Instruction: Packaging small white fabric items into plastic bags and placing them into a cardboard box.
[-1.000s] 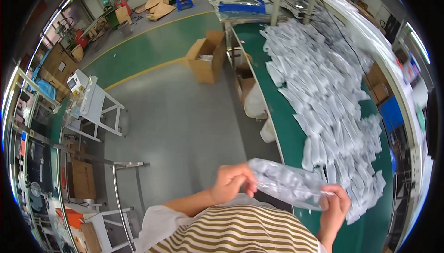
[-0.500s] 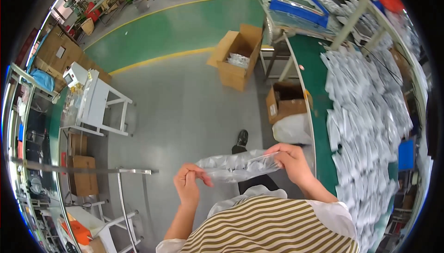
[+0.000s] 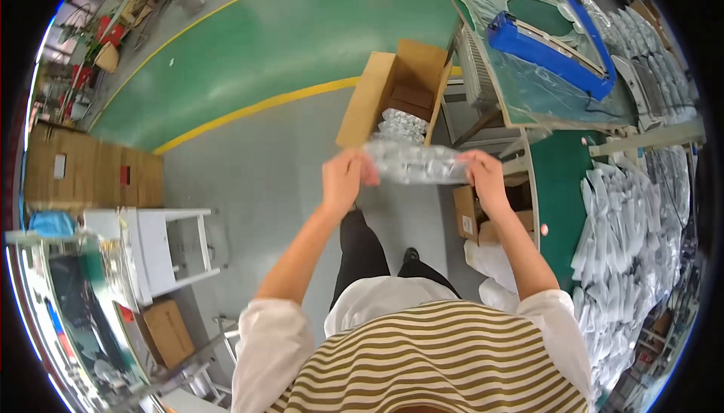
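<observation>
Stretched between my two hands is a clear plastic bag (image 3: 418, 163) with greyish items inside, too blurred to name. My left hand (image 3: 348, 177) pinches its left end and my right hand (image 3: 484, 178) grips the right end. Both arms reach forward, with the bag held level in front of the near side of an open cardboard box (image 3: 366, 100). Similar clear bags (image 3: 404, 125) lie inside that box. The held bag covers part of the box's near wall.
To the right, a green-topped table (image 3: 558, 187) carries rows of filled bags (image 3: 626, 232). A blue bag sealer (image 3: 550, 55) sits on the far table. Another carton (image 3: 466, 213) stands under the table edge. At left are a white stand (image 3: 162, 251) and large cartons (image 3: 90, 168).
I have stepped forward, and the open box is now close ahead. Both hands have moved farther out with the bag still held between them.
</observation>
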`<action>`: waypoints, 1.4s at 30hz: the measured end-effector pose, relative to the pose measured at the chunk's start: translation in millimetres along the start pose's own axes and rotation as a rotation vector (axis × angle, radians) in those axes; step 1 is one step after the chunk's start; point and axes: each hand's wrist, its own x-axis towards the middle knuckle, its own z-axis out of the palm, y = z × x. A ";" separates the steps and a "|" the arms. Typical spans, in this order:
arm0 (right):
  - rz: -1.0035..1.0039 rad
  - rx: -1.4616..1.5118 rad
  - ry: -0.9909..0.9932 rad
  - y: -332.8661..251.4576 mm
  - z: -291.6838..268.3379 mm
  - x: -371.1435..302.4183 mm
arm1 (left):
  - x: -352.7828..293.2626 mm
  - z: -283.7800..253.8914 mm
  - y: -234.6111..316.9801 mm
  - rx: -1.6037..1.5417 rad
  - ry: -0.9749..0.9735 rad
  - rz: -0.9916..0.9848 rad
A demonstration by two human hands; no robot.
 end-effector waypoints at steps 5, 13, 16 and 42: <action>0.071 0.012 0.252 87.4 15.6 168.3 | 222.2 15.5 -82.5 0.114 -0.232 -0.027; 0.238 -0.338 0.518 221.6 42.2 328.2 | 428.7 57.6 -245.6 0.142 -0.462 -0.295; 0.370 -0.485 0.510 279.8 65.5 347.5 | 447.1 60.0 -315.1 0.172 -0.431 -0.424; 0.414 -1.183 -0.078 401.0 121.1 585.7 | 433.3 56.1 -421.1 0.253 -0.557 -0.565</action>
